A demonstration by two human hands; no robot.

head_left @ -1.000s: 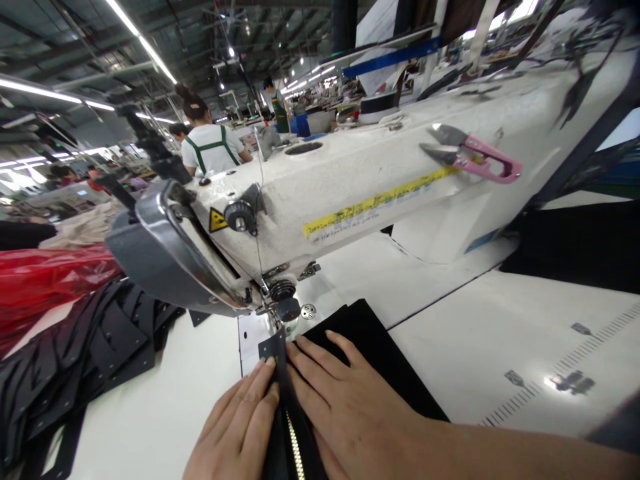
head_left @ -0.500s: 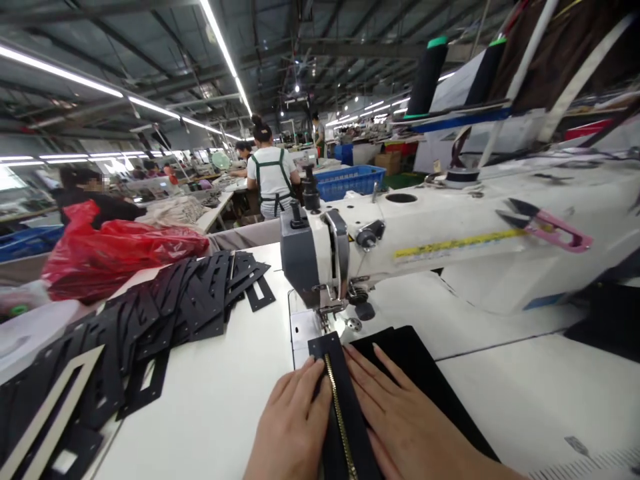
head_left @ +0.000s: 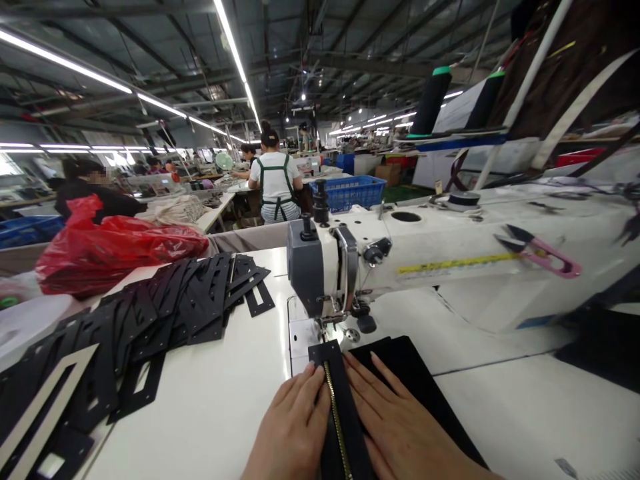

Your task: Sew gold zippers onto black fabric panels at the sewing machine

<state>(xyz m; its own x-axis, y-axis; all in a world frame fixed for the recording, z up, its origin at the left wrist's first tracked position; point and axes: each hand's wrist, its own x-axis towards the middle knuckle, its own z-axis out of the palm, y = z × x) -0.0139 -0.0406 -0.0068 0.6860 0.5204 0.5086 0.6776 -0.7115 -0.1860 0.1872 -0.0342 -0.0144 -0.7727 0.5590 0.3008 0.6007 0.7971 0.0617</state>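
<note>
A black strip with a brass-toothed zipper (head_left: 335, 417) down its middle lies before me, its far end just short of the sewing machine's presser foot (head_left: 334, 327). My left hand (head_left: 295, 423) rests on the strip's left edge, fingers stretched forward and close together. On the other side, my right hand (head_left: 395, 413) lies flat with extended fingers along the strip's right edge, over a larger black fabric piece (head_left: 420, 373). Both hands press from above and neither is wrapped around anything. Their palms hide part of the pieces.
Black slotted frames (head_left: 170, 300) are heaped on the left of the white table (head_left: 200, 407), a beige one (head_left: 47, 413) on top. Behind them sits a red plastic bag (head_left: 120, 247). Pink thread snips (head_left: 550, 257) lie against the machine arm (head_left: 450, 247). Co-workers (head_left: 274, 177) are farther off.
The view has shifted slightly, so the machine appears a little lower and farther right. Both hands stay on the zipper strip with hardly any visible movement.
</note>
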